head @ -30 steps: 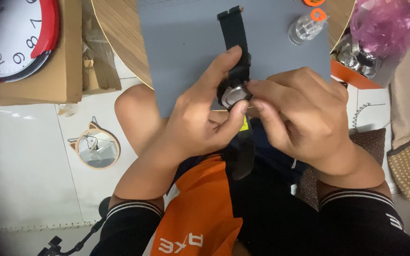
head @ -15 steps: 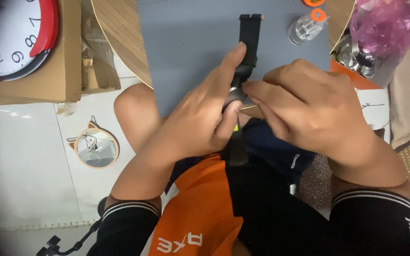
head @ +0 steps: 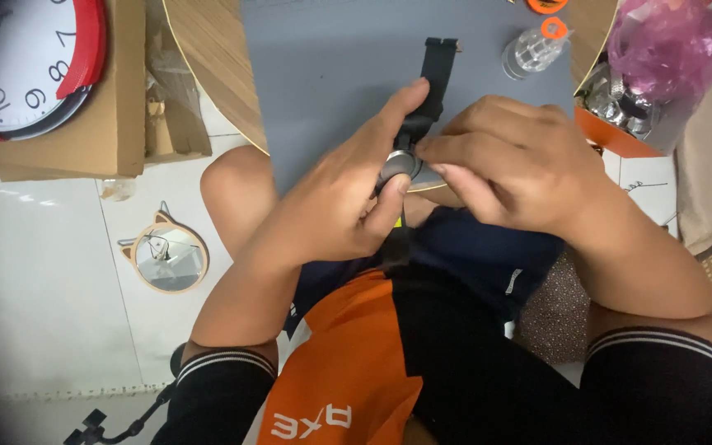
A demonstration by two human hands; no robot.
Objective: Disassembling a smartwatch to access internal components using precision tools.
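A wristwatch [head: 400, 162] with a round metal case and a black strap [head: 434, 78] lies at the near edge of a grey mat [head: 331, 74]. My left hand [head: 348, 194] grips the watch case, thumb and forefinger around it. My right hand [head: 508, 161] has its fingertips pinched against the right side of the case; whether they hold a small tool there is hidden. The strap's far end points away over the mat, and its near end hangs down toward my lap.
A clear small bottle with an orange cap [head: 533, 48] stands at the mat's far right. A red-rimmed wall clock [head: 26, 66] rests on a cardboard box [head: 117, 124] at the left. A cat-shaped mirror [head: 165, 254] lies on the white floor. A pink bag [head: 669, 41] sits at the right.
The watch and both hands have shifted slightly right and toward the mat's near edge. The strap now leans more to the right. My right fingers stay pinched at the case.
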